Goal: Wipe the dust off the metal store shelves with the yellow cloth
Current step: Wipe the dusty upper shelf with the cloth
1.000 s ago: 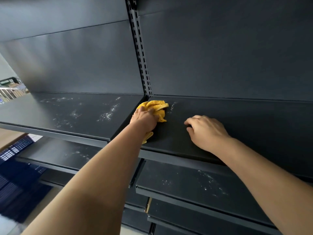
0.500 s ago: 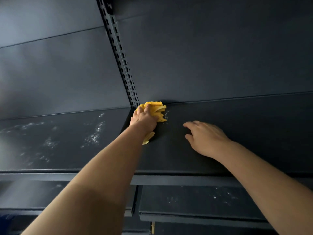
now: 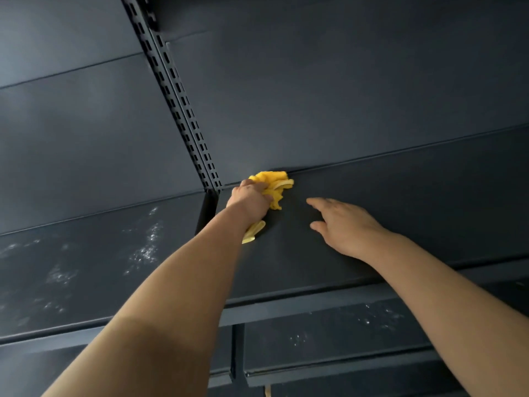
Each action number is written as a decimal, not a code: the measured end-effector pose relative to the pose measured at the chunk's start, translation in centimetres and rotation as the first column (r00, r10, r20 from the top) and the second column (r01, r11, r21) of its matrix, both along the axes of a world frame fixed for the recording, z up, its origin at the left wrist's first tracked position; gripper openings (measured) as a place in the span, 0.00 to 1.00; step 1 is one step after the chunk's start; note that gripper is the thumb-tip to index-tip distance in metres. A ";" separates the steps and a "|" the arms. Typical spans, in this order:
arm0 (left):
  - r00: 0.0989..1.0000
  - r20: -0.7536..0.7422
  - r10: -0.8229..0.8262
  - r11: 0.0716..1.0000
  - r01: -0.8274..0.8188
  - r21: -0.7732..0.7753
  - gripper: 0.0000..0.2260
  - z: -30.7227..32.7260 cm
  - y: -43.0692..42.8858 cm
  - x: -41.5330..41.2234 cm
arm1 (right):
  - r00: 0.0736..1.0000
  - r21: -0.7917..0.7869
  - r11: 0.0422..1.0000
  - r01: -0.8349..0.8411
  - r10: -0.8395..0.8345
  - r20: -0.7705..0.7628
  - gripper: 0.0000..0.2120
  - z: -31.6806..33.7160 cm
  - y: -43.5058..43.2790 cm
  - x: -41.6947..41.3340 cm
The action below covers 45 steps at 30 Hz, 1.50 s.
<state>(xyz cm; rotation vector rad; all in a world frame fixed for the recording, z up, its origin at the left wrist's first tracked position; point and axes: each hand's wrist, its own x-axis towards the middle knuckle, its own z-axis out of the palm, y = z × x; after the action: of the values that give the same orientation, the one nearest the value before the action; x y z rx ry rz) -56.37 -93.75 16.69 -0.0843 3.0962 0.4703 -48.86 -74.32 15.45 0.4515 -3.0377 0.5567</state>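
My left hand (image 3: pixel 248 199) is bunched around the yellow cloth (image 3: pixel 273 181) and presses it into the back left corner of the dark metal shelf (image 3: pixel 400 202), right beside the slotted upright (image 3: pixel 177 98). A tail of the cloth pokes out under my wrist. My right hand (image 3: pixel 345 226) lies flat on the same shelf, fingers spread, a short way to the right of the cloth and holding nothing.
The neighbouring shelf on the left (image 3: pixel 86 267) carries white dust patches (image 3: pixel 146 247). A lower shelf (image 3: pixel 343 336) under my arms is also speckled with dust. Dark back panels rise behind both bays.
The cloth has gone further back into the shelf corner against the rear panel. My view has tilted upward and closer. My right hand has stayed flat, its fingers now more spread.
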 end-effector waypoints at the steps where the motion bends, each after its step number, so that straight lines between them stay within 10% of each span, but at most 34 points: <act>1: 1.000 0.004 -0.013 1.000 0.013 0.017 0.21 0.1 0.8 0.4 | 1.000 -0.004 1.000 -0.003 0.003 -0.013 0.25 0.0 0.1 0.2; 8: 0.996 0.029 -0.081 0.995 0.079 0.064 0.21 0.6 7.2 3.3 | 0.962 -0.001 0.997 0.074 -0.071 -0.262 0.20 0.6 4.1 3.6; 23: 0.986 -0.059 -0.157 0.986 0.160 0.053 0.16 -0.3 11.7 11.1 | 0.959 0.121 0.979 0.162 -0.127 -0.254 0.19 -0.3 9.5 8.6; 45: 0.924 -0.137 0.357 0.933 -0.358 0.019 0.22 -0.5 0.6 18.6 | 0.954 0.069 0.985 -0.159 0.171 -0.246 0.17 -0.1 0.9 10.6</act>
<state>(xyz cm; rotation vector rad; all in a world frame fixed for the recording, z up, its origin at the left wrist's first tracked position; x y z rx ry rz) -37.75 -93.12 16.14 -0.6555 3.2224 0.4908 -38.23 -73.44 15.40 0.7245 -2.7922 0.3968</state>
